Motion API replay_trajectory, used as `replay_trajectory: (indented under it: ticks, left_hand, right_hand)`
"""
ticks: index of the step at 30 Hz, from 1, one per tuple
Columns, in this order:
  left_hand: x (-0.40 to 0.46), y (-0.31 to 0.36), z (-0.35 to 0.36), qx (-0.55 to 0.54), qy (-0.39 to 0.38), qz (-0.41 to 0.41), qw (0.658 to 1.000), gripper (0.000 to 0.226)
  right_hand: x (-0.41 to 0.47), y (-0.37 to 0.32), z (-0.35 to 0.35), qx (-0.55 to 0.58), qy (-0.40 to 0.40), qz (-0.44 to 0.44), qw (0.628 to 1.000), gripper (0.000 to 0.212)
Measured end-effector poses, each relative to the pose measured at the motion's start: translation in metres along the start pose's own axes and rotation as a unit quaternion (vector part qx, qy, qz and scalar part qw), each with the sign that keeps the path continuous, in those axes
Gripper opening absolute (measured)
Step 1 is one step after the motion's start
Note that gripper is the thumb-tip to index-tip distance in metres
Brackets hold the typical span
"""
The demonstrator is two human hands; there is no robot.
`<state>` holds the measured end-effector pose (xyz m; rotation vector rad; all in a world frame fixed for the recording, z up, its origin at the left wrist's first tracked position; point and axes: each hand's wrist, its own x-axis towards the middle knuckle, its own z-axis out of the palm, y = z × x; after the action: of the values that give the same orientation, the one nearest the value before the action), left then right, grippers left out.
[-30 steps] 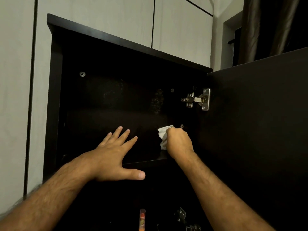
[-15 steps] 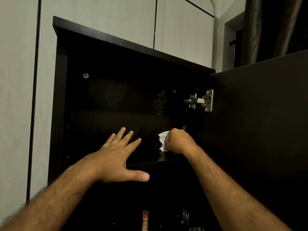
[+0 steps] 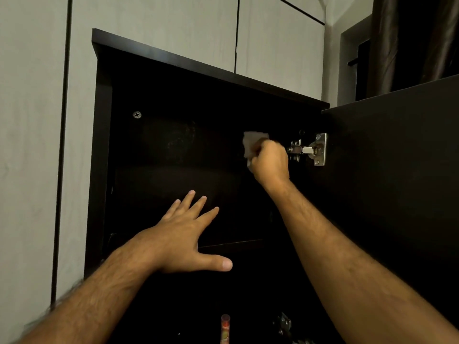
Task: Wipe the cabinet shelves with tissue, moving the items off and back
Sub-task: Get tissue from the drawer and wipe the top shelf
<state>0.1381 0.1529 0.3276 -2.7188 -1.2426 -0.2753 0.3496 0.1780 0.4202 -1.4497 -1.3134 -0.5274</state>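
Right hand [image 3: 270,161] clamped on tissue [image 3: 252,145] upper centre near hinge [image 3: 309,150], left hand [image 3: 185,235] spread flat; wipe firmly, avoid snagging hinge.

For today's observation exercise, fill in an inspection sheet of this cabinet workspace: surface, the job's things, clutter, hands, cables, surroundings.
Surface: dark cabinet, upper compartment; shelf edge bare where visible.
Job's things: white tissue, crumpled, held high in the compartment near the upper hinge.
Clutter: a red-capped tube stands below the shelf; a second metal hinge lower down.
Hands: left hand open, fingers spread, over the shelf; right hand grips the tissue.
Cables: nothing seen.
Surroundings: open cabinet door on the right, pale wall panels behind, dark curtain top right.
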Motion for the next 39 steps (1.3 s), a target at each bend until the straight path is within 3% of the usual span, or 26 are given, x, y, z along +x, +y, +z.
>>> replay_trajectory:
  ticks: [3, 8, 12, 16, 20, 23, 26, 32, 39]
  left_hand:
    - [0.001, -0.001, 0.000, 0.004, 0.002, 0.003, 1.000, 0.113]
    - [0.001, -0.001, 0.002, 0.012, 0.009, 0.000, 1.000, 0.116]
    - [0.001, 0.001, 0.002, 0.013, 0.009, -0.005, 1.000, 0.117]
    - [0.001, 0.001, 0.002, 0.018, 0.010, -0.011, 1.000, 0.118]
    - [0.002, 0.001, 0.002, 0.014, 0.009, -0.014, 1.000, 0.117]
    - [0.002, 0.000, 0.001, 0.010, 0.006, -0.014, 1.000, 0.116]
    - [0.000, 0.001, 0.001, 0.004, 0.009, -0.011, 1.000, 0.116]
    - [-0.001, 0.000, 0.003, 0.003, 0.032, -0.004, 0.999, 0.119]
    - [-0.001, 0.001, 0.004, 0.003, 0.030, -0.010, 0.999, 0.121]
  right_hand:
    - [0.016, -0.013, -0.002, 0.006, 0.051, -0.046, 0.998, 0.021]
    - [0.012, 0.003, 0.002, -0.015, 0.054, -0.087, 0.995, 0.015]
    - [-0.019, 0.032, 0.007, -0.040, -0.053, -0.054, 0.996, 0.012]
    - [-0.051, 0.054, 0.026, -0.166, -0.228, 0.000, 0.959, 0.011]
    - [-0.049, 0.058, 0.028, -0.138, -0.251, 0.003, 0.958, 0.004]
    - [-0.038, 0.054, 0.023, -0.067, -0.203, 0.011, 0.977, 0.018]
    - [-0.014, 0.038, 0.016, 0.033, -0.086, 0.002, 0.996, 0.017]
    - [0.044, -0.009, 0.011, 0.076, 0.091, -0.038, 0.992, 0.020]
    - [0.030, 0.002, 0.033, 0.027, 0.090, -0.103, 0.990, 0.032]
